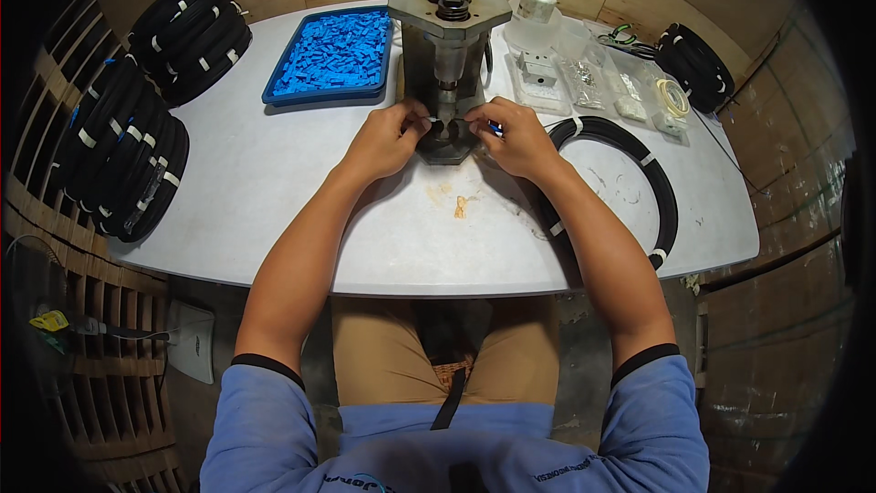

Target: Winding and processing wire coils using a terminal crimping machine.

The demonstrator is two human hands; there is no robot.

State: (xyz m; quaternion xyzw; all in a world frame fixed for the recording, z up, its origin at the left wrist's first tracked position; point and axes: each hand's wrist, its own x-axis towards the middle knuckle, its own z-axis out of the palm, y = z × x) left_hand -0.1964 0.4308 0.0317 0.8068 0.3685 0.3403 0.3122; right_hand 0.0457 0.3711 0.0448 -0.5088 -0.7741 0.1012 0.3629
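A grey metal press (448,27) stands at the back middle of the white table (274,192). Both hands meet at its base. My left hand (385,139) pinches a thin white-tipped end of cable in front of the press die. My right hand (517,139) holds the same black cable on the other side, with a small blue piece showing at its fingertips. From the right hand the cable runs into a black coil (652,184) lying on the table. What sits under the press ram is hidden by my fingers.
A blue tray (334,57) full of several small blue pieces sits left of the press. Stacks of black coils (137,141) line the left edge, another coil (695,64) is at the far right. Clear boxes of small parts (593,82), a white bottle (537,5) and a tape roll (673,96) stand right of the press.
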